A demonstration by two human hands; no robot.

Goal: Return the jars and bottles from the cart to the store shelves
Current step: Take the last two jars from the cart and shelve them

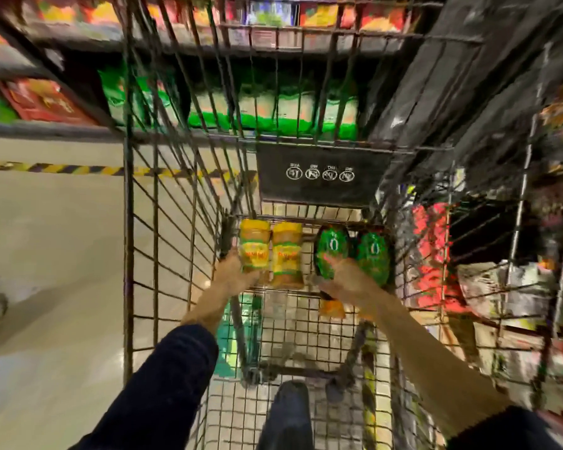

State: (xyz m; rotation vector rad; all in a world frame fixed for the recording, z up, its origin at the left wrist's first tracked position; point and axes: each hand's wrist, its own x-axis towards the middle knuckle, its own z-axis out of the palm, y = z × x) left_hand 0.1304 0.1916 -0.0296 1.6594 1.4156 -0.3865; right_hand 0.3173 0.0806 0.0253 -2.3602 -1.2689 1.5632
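Deep in the wire cart (163, 241), the yellow-lidded jar (253, 246) is being gripped by the left hand (238, 271); the green-labelled bottle (330, 251) is being clasped by the right hand (348, 277). A second jar (286, 254) and a second bottle (372, 254) are lying alongside.

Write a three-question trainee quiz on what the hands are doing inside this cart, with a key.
1. True or false: the left hand is on a yellow-lidded jar with a yellow label in the wire shopping cart.
2. Which item does the right hand touch? A) a green-labelled dark bottle B) a red box C) the black plastic cart flap
3. Fill in: beside the jar that the left hand touches stands ___ more jar of the same kind.

Key: 1 true; 2 A; 3 one.
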